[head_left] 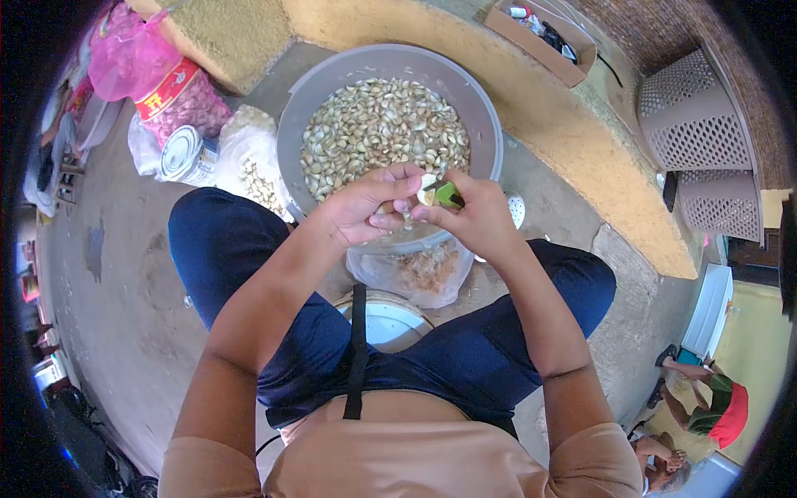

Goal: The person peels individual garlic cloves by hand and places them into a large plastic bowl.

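A garlic clove [427,192], pale and partly peeled, is pinched in the fingertips of my left hand [372,206]. My right hand [481,217] is closed around a small knife with a green handle [449,196]; its blade is mostly hidden at the clove. Both hands meet over the near edge of a large grey basin [490,116]. Many unpeeled garlic cloves [386,124] fill the basin, lying in water. Below my hands, a clear plastic bag [436,274] with brownish peelings sits against the basin.
Left of the basin are a plastic bag with pale cloves [259,184], a tin can [181,154] and a pink net sack [187,112]. A cardboard box [573,70] rests on the yellow ledge [573,158]. Perforated baskets [697,124] and other people [706,407] are at right.
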Available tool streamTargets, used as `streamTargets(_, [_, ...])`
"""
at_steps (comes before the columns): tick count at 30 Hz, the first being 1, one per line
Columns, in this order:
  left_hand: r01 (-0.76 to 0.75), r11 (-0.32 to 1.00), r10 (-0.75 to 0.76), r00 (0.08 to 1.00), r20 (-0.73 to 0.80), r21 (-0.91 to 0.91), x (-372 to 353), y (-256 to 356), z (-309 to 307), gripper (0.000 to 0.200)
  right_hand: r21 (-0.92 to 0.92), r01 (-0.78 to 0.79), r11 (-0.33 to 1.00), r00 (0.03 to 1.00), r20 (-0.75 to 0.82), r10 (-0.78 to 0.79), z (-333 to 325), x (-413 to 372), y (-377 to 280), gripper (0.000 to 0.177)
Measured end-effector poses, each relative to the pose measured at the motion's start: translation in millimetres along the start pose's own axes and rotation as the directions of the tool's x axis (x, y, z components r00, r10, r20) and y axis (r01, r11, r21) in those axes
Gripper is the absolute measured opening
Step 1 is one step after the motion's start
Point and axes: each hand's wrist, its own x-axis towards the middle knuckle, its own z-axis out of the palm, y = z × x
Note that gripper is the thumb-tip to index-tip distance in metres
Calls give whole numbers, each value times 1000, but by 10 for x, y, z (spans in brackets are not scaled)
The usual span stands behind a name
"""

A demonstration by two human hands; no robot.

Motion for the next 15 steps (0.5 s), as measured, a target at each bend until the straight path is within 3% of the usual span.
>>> streamTargets(8, [4,1000,-4,1000,-13,0,-11,11,27,22,31,20,999,1000,17,-21,42,3,32,49])
streamTargets(11, [14,1000,-14,1000,16,5,-14,22,18,22,93,32,995,999,3,-33,52,-6,23,38])
streamTargets(15, [17,1000,-17,1000,-4,15,-4,9,13,22,123,-7,992,1000,23,4,62,-18,29,48])
